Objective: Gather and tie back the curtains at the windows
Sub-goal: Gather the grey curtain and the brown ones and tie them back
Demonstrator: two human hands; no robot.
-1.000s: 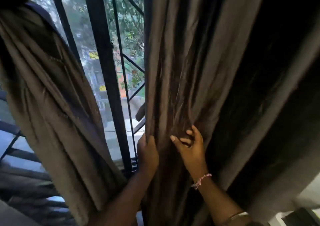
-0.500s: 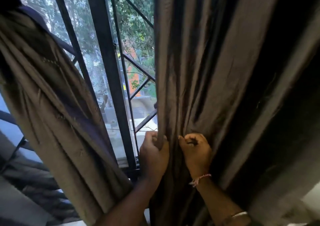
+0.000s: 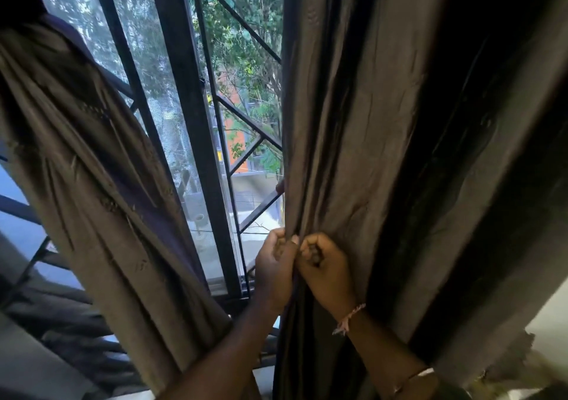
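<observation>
Gathering rt curtain (image 3: 353,123) | L hand (image 3: 274,264) & R hand (image 3: 327,266) fisted on its edge folds | next: bunch more, tie back

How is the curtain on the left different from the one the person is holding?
The left curtain is pulled into a slanting bundle that runs down toward the middle; the right curtain hangs nearly straight. No hand touches the left curtain, while the left hand and right hand both grip the right curtain's folds. The left curtain also looks more creased. Both are of the same brownish cloth.

a home: curtains (image 3: 368,123) at barred window (image 3: 196,123)
</observation>
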